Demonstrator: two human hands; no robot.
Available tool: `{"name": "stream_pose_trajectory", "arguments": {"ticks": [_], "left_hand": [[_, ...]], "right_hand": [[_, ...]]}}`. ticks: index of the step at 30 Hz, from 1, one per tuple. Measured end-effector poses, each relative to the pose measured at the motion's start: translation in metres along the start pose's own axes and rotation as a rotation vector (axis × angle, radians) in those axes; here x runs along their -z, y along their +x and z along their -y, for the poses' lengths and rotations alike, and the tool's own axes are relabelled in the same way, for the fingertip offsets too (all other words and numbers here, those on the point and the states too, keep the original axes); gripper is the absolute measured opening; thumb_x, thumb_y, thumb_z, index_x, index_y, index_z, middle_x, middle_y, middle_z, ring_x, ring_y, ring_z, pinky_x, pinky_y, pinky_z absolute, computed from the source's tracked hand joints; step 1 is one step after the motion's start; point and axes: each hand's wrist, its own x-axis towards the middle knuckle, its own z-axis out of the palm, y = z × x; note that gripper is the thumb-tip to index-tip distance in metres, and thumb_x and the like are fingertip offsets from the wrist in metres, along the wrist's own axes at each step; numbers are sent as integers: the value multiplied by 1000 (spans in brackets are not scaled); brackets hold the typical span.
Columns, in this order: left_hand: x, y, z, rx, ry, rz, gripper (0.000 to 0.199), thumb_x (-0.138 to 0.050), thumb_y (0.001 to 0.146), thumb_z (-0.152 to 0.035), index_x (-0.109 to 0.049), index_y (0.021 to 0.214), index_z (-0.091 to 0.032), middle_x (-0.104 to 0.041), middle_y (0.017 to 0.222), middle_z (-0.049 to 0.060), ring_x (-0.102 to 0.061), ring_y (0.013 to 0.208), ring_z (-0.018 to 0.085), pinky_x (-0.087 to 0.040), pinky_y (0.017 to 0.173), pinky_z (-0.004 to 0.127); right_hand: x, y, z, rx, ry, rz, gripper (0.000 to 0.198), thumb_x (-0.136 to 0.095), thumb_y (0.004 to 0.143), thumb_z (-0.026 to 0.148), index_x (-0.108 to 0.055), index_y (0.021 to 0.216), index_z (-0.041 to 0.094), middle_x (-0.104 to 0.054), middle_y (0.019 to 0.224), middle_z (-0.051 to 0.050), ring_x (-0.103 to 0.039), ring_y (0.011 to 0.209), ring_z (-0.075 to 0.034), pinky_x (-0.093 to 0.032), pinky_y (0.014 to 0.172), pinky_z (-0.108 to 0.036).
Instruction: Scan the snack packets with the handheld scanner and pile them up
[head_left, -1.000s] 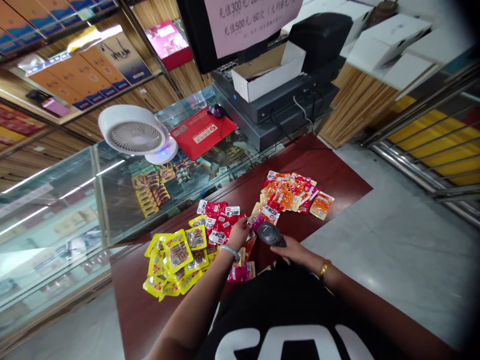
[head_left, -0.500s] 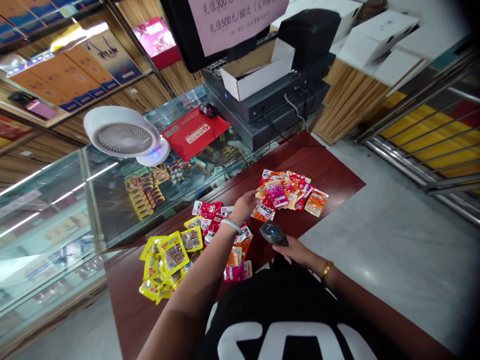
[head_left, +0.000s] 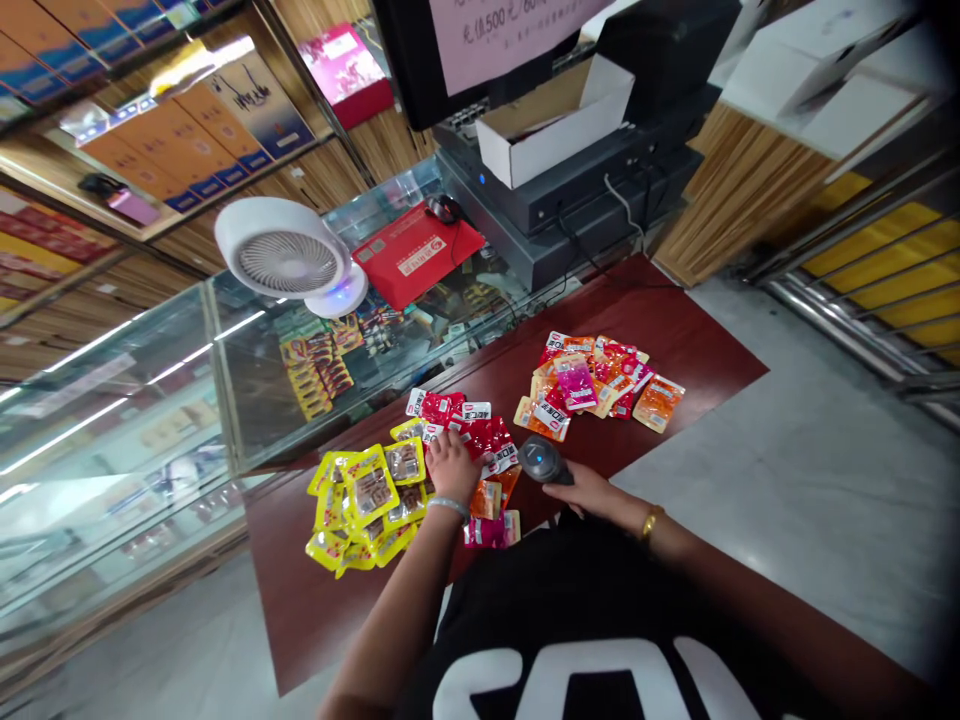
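Note:
My left hand [head_left: 452, 467] rests over the middle pile of red snack packets [head_left: 471, 432], its fingers spread and apart. Whether it touches a packet is hard to make out. Wrapped in my right hand [head_left: 589, 492] is a dark barcode scanner [head_left: 543, 460] with a small blue light, held low over the table's near edge. Left of my left hand lies a heap of yellow-edged snack packets [head_left: 371, 495]. Beyond the scanner, a pile of red, orange and pink packets [head_left: 577, 385] lies loosely overlapped. An orange packet [head_left: 486, 500] and a magenta packet [head_left: 491, 530] lie below the middle pile.
The dark red tabletop [head_left: 697, 335] abuts a glass display counter [head_left: 300, 440]. On the counter stand a white fan [head_left: 289, 255], a red mat [head_left: 412, 260] and a cash drawer [head_left: 555, 210] bearing an open white box [head_left: 555, 130]. A metal rack [head_left: 885, 310] stands right.
My left hand has moved from the right-hand pile back left to the middle pile, its fingers now spread. My right hand still holds the scanner. The view has shifted slightly.

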Motion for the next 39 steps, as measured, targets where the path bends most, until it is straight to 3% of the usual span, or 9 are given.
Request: {"name": "stream_pose_trajectory", "arguments": {"ticks": [5, 10, 16, 20, 25, 28, 32, 36, 39], "left_hand": [[-4, -14, 2, 39, -6, -47, 80, -59, 80, -57, -40, 140, -7, -50, 132, 22, -45, 121, 36, -36, 99, 45], [-9, -30, 20, 65, 26, 6, 69, -61, 79, -53, -49, 131, -8, -55, 123, 20, -49, 114, 34, -38, 94, 42], [-8, -33, 32, -21, 74, 84, 38, -61, 82, -48, -62, 102, -16, -61, 110, 13, -53, 106, 31, -40, 88, 41], [-7, -32, 33, -75, 76, 139, 26, -60, 84, -40, -64, 97, -18, -63, 105, 11, -55, 103, 29, -41, 86, 39], [-9, -40, 28, -63, 56, 31, 46, -59, 84, -36, -54, 125, -15, -60, 113, 13, -54, 104, 29, -40, 87, 38], [-12, -42, 26, -79, 56, 2, 45, -60, 84, -38, -55, 123, -16, -58, 118, 14, -51, 107, 29, -39, 89, 39], [-13, -40, 26, -59, 23, 45, 38, -65, 80, -42, -60, 109, -17, -60, 115, 13, -53, 109, 30, -38, 90, 39], [-8, -38, 22, -54, -53, 179, 39, -64, 82, -41, -57, 110, -16, -68, 97, 10, -62, 97, 27, -38, 88, 36], [-2, -38, 16, -72, -107, 215, 39, -64, 82, -42, -55, 112, -19, -70, 95, 8, -65, 94, 25, -39, 85, 35]], "right_hand": [[-6, 1, 10, 6, -18, -1, 50, -69, 80, 46, -56, 115, 13, -48, 46, 10, -42, 34, -8, -31, 34, -18], [-8, 2, 8, 15, -24, 9, 45, -68, 81, 46, -57, 111, 14, -49, 47, 9, -42, 34, -8, -31, 35, -19], [-8, 4, 8, 22, -27, 37, 46, -69, 80, 46, -57, 112, 14, -50, 49, 9, -42, 34, -8, -32, 34, -18], [-11, 6, 13, 26, -23, 55, 48, -69, 80, 46, -57, 113, 14, -50, 50, 9, -42, 34, -8, -32, 34, -19], [-12, 9, 12, 33, -17, 78, 47, -68, 80, 46, -57, 113, 14, -50, 52, 9, -42, 35, -7, -33, 34, -18], [-13, 9, 8, 33, -16, 93, 49, -68, 80, 48, -56, 114, 14, -51, 55, 8, -43, 35, -7, -33, 34, -18], [-15, 7, 9, 31, -18, 100, 51, -68, 80, 47, -55, 116, 13, -54, 58, 7, -42, 35, -7, -32, 34, -18], [-17, 5, 15, 30, -23, 104, 50, -69, 80, 46, -57, 116, 13, -53, 56, 7, -42, 35, -7, -33, 34, -18], [-17, 5, 21, 15, -28, 109, 49, -70, 80, 46, -58, 115, 13, -52, 50, 8, -43, 34, -7, -31, 35, -18]]}}
